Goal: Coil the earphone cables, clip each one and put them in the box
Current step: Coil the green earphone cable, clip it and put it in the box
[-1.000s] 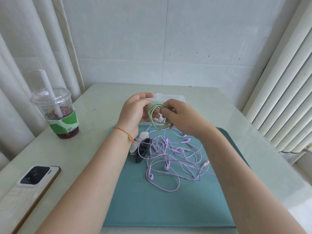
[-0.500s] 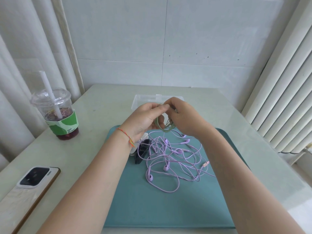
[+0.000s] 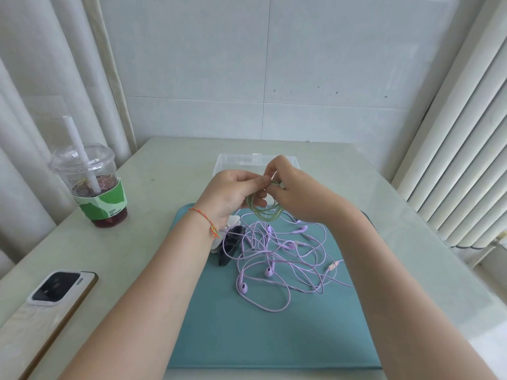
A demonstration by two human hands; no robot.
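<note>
Both hands hold the green earphone cable in a round coil, up above the mat.

The left hand (image 3: 233,192) and the right hand (image 3: 295,192) meet at the top of the green earphone cable (image 3: 264,211); the fingers (image 3: 253,183) of both are curled and pinch it there, likely so the loops stay together and do not spring open. The coil hangs down just below the fingers. The clear box (image 3: 238,161) waits right behind the fingers, handy for dropping the coil in. The clips (image 3: 230,242) lie below the left wrist, within easy reach. The purple earphone cable (image 3: 285,259) is still a loose tangle on the mat (image 3: 274,338) on the desk (image 3: 142,231), below the fingers.
</note>
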